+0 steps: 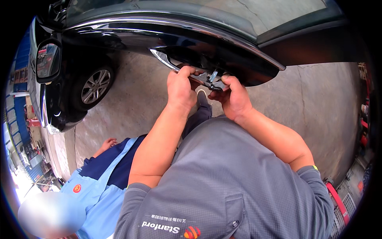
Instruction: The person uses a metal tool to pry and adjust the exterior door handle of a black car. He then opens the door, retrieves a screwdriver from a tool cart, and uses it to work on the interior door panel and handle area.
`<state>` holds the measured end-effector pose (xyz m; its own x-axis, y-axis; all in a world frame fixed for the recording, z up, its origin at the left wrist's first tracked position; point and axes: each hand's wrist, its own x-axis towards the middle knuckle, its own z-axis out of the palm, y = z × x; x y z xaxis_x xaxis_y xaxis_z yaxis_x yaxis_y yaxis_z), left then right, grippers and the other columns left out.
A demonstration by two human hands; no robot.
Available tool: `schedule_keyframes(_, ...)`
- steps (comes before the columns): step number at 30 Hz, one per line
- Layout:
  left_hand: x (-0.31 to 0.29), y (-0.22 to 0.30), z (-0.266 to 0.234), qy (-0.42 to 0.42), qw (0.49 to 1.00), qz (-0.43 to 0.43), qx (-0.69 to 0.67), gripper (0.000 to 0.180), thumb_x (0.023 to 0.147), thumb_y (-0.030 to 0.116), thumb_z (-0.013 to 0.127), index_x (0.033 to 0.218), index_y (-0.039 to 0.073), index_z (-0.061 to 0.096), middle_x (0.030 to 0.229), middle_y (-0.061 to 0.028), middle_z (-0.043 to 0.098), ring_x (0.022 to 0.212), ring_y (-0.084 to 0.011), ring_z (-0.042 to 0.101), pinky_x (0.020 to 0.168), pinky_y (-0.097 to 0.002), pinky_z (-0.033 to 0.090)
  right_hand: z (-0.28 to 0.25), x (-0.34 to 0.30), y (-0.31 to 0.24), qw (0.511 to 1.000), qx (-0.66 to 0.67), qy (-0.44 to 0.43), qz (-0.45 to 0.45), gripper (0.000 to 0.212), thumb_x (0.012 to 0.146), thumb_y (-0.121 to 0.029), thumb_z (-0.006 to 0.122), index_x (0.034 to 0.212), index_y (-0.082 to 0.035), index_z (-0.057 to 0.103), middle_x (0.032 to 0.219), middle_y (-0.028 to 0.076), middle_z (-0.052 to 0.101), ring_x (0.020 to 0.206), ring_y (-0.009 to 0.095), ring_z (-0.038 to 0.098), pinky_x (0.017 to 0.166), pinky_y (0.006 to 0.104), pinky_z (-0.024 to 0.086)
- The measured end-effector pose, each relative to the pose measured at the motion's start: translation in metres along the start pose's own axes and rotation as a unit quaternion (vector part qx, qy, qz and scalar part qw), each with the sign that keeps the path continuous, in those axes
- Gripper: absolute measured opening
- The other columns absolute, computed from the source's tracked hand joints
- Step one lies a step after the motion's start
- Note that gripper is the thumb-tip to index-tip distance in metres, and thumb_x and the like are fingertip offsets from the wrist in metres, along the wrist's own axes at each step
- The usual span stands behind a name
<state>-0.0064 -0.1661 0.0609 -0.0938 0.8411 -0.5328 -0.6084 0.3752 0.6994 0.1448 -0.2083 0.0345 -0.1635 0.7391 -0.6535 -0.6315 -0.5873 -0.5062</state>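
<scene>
Because the black door (131, 40) reaches out over the concrete floor (127, 99) on the far side of the person, a knock could perhaps swing it and drag at whatever the fingers hold. The co-worker (101, 199) at near left is close enough that a careless shift might jog the person's left arm (157, 143). The chrome handle (162, 59) lies at the near edge of the door; whether any of it is fastened I cannot tell. The left hand (179, 89) pinches it between thumb and fingers, and the right hand (234, 95) grips its right end, just beside the other. Should either grip slip, a hard edge would probably score the door. The pale metal lever (213, 75) between the hands looks thin, so sideways force may bend it.

As for substance, the floor is dull, smooth and cracked; the door is glossy and reflective, narrowing to a point at the right. Farther left, the wheel (96, 86) has slim silvery spokes. The handle is bright, long and tapered at its left end; the lever is straight, narrow and bluish-silver.
</scene>
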Motion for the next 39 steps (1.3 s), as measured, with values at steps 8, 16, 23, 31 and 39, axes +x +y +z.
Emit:
schedule_keyframes(8,-0.014,-0.014,-0.004,-0.006,0.999,-0.016,0.028,0.018,0.09,0.004,0.05,0.106,-0.001,0.055,0.094,-0.0117,0.063,0.08,-0.0248,0.065,0.072,-0.0401,0.057,0.002,-0.027,-0.005,0.998,0.012,0.044,-0.051,0.025,0.09,-0.029,0.068,0.093,-0.006,0.059,0.086,0.005,0.056,0.074,0.025,0.065,0.068,0.0378,0.058)
schedule_keyframes(16,-0.047,-0.015,-0.005,0.125,0.907,0.156,0.37,0.04,0.086,0.019,0.069,0.116,-0.002,0.052,0.105,-0.0151,0.062,0.099,-0.0263,0.061,0.085,-0.0393,0.051,-0.011,-0.049,-0.016,0.999,0.05,0.004,-0.012,0.026,0.092,-0.028,0.067,0.104,-0.006,0.059,0.092,0.006,0.06,0.084,0.026,0.066,0.076,0.0399,0.058)
schedule_keyframes(23,-0.062,0.0,0.007,-0.187,0.516,0.505,0.666,0.05,0.068,0.036,0.082,0.097,0.001,0.061,0.089,-0.016,0.064,0.087,-0.0324,0.059,0.089,-0.0465,0.042,-0.021,-0.057,-0.005,0.996,0.022,-0.04,-0.076,0.023,0.095,-0.025,0.065,0.108,-0.007,0.06,0.1,0.006,0.066,0.094,0.021,0.065,0.084,0.038,0.055)
schedule_keyframes(31,-0.066,-0.029,0.018,-0.199,0.473,0.538,0.669,0.05,0.061,0.051,0.082,0.06,0.009,0.056,0.058,-0.006,0.059,0.06,-0.0267,0.057,0.069,-0.0379,0.039,-0.043,-0.087,0.0,0.993,0.054,0.012,-0.1,0.026,0.094,-0.023,0.065,0.112,-0.004,0.062,0.104,0.007,0.067,0.091,0.018,0.065,0.08,0.0348,0.056)
schedule_keyframes(39,-0.068,-0.025,0.012,-0.183,0.473,0.557,0.657,0.052,0.057,0.053,0.082,0.057,0.01,0.054,0.056,-0.0053,0.058,0.058,-0.0255,0.056,0.066,-0.038,0.039,-0.038,-0.09,0.006,0.991,0.059,0.013,-0.121,0.026,0.095,-0.024,0.063,0.111,-0.004,0.061,0.104,0.007,0.067,0.09,0.019,0.066,0.081,0.0357,0.057)
